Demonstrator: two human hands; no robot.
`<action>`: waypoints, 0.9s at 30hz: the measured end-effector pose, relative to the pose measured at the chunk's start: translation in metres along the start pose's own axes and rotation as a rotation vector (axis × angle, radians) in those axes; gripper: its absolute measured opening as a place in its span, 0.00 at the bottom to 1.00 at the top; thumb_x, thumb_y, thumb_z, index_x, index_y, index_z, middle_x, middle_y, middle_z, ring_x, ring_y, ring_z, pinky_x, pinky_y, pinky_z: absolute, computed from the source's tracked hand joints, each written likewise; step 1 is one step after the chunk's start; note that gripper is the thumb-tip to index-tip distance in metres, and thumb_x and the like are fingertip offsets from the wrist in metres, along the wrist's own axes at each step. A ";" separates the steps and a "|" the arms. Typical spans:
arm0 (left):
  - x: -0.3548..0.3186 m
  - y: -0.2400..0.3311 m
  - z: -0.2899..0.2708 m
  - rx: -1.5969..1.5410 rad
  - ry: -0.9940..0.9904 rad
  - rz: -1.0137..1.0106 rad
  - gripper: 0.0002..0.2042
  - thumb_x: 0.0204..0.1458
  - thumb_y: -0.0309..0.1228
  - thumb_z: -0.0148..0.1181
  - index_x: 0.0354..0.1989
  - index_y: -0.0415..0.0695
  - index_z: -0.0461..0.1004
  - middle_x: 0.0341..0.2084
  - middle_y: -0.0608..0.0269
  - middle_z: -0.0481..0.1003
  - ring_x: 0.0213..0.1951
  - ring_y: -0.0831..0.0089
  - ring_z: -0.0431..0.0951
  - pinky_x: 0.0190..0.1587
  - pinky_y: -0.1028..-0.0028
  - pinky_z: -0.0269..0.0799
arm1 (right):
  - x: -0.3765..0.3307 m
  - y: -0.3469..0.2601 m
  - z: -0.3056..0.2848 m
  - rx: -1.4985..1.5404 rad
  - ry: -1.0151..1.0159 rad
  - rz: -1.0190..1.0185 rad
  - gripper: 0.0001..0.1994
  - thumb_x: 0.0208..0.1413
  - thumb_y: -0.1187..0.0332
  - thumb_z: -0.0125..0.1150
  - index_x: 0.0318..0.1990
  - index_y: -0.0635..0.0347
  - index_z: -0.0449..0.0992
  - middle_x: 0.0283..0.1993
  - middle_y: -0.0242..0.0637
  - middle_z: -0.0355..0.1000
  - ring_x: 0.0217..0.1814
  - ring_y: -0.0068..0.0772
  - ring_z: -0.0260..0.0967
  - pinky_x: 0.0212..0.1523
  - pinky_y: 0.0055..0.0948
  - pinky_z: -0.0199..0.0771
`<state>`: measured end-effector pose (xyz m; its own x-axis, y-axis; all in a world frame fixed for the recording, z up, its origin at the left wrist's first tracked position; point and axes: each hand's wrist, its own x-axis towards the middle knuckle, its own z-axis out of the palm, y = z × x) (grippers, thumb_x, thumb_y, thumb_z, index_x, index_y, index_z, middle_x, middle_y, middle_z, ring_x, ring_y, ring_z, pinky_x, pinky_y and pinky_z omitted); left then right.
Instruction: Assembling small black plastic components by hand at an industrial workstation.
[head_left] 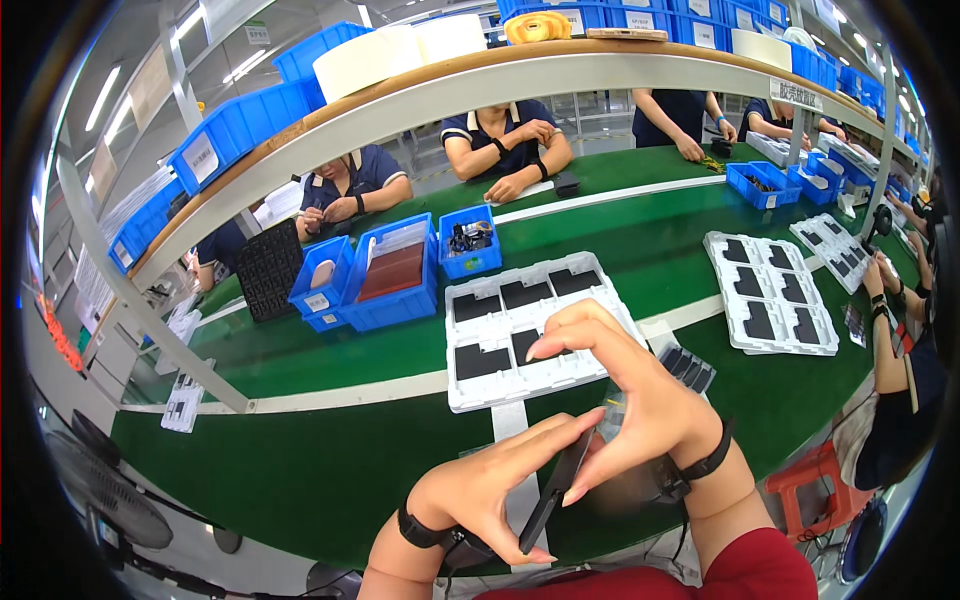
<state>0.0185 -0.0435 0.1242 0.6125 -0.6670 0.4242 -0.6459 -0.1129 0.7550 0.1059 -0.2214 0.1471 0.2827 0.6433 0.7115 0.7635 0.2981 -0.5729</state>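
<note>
Left hand (478,488) pinching black slab (553,495); right hand (655,405) unclenched beside; white-labelled blue bins (240,128)

Shelf sign (796,95): dark printed characters on white, mounted on the grey rail (600,68), beyond and right of the fingers (540,445). Blue shelf bin (240,122), far left of them: 1 white label (200,158), print too small to read. Hanging sign (257,35), farther beyond: green and white, illegible.

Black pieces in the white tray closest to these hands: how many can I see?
5 in view: far left piece, far middle piece, far right piece, near left piece and near middle piece. The right hand may hide another.
</note>
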 end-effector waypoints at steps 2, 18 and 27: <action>-0.002 -0.004 0.000 -0.017 -0.022 0.003 0.55 0.25 0.38 0.71 0.64 0.34 0.43 0.57 0.46 0.55 0.52 0.55 0.62 0.56 0.66 0.55 | 0.001 0.011 0.001 0.045 -0.029 0.005 0.44 0.17 0.57 0.79 0.50 0.61 0.65 0.48 0.40 0.61 0.53 0.38 0.57 0.54 0.34 0.56; -0.005 0.003 0.006 -0.057 0.442 0.180 0.61 0.29 0.34 0.72 0.65 0.41 0.26 0.64 0.43 0.39 0.67 0.56 0.38 0.64 0.62 0.33 | -0.013 0.001 0.067 1.007 0.287 0.459 0.09 0.60 0.66 0.49 0.42 0.63 0.66 0.36 0.32 0.70 0.35 0.18 0.68 0.35 0.20 0.69; -0.005 0.022 0.006 -0.418 0.484 0.113 0.56 0.36 0.44 0.65 0.65 0.40 0.27 0.65 0.43 0.33 0.67 0.57 0.34 0.64 0.64 0.31 | -0.015 0.003 0.066 0.809 0.425 0.340 0.07 0.57 0.73 0.52 0.40 0.67 0.66 0.33 0.33 0.72 0.33 0.13 0.66 0.34 0.14 0.66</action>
<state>-0.0009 -0.0471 0.1356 0.7500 -0.2401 0.6163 -0.5465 0.3000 0.7819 0.0658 -0.1838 0.1074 0.7215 0.5238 0.4528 0.0175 0.6400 -0.7682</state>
